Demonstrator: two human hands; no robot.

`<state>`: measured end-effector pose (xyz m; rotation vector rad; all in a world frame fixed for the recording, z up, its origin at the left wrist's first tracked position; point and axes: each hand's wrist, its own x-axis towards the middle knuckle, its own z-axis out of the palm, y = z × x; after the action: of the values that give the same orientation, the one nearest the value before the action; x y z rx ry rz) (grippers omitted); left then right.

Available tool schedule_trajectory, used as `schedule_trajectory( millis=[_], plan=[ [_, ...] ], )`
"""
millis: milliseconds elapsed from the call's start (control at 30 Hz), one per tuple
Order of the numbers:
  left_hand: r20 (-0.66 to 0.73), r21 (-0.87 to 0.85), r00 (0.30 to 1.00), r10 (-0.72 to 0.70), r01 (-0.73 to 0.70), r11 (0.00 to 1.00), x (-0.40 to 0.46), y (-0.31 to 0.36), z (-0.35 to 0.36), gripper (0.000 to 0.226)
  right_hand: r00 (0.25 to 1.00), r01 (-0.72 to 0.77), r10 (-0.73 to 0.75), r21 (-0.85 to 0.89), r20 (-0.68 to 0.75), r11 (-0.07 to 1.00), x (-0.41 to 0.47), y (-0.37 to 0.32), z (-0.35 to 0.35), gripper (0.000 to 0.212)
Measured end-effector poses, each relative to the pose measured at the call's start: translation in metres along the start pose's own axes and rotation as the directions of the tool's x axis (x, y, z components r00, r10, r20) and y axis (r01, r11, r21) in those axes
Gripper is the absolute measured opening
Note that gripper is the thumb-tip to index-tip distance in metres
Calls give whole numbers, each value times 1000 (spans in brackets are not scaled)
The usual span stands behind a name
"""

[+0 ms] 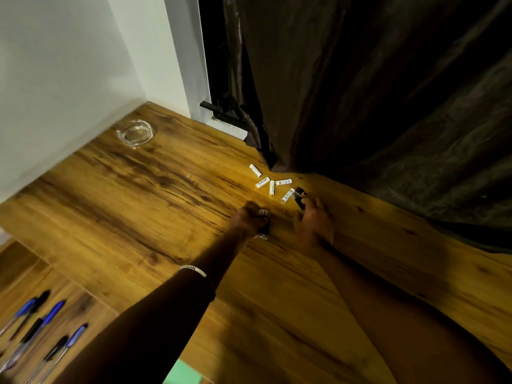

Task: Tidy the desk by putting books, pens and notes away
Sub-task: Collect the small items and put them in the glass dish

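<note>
Desk (138, 195) with both hands reached toward its far right edge, beside the curtain (388, 106).

Pens (36, 328) were laid at the near left, well apart from the hands. A small dark object (264, 227) was gripped by the left hand (250, 220). The right hand (314, 221) was rested on the desk, fingers relaxed, touching a small black item (299, 198). Five batteries (273, 184) were scattered just beyond.

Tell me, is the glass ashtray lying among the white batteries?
No, the glass ashtray sits alone near the wall corner, far from the white batteries scattered beside the curtain.
</note>
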<state>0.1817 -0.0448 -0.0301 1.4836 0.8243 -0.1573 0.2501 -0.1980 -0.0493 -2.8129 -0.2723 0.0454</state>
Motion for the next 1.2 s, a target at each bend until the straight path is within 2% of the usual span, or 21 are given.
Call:
schedule_trajectory(
  millis=[233,433,500,633,833,900,1100,1200],
  plan=[
    [92,-65,995,-25,31,997,0,-5,-2,35,997,-64,64,9,41,998,18,2,4,48],
    [201,-131,979,-11,38,991,-2,-10,-2,33,999,-45,45,53,3,998,23,4,10,42],
    [197,-130,980,-4,31,991,-4,-10,-1,34,998,-65,67,128,-13,990,23,6,10,36],
    [204,-224,979,-4,51,973,-7,-4,1,12,984,-127,161,331,-76,935,7,2,6,29],
    [229,-307,968,98,-24,951,-4,3,11,20,999,-19,37,535,-23,845,-19,-31,9,24],
    [220,-342,972,78,2,940,-5,5,12,19,999,-18,-3,607,34,794,-24,-41,18,18],
    [187,-392,980,68,11,920,-1,-1,5,16,991,34,-106,613,81,789,-27,-43,21,14],
    [203,-413,979,10,76,907,0,-2,-1,14,999,34,-51,583,12,812,-10,-32,17,14]
  ],
)
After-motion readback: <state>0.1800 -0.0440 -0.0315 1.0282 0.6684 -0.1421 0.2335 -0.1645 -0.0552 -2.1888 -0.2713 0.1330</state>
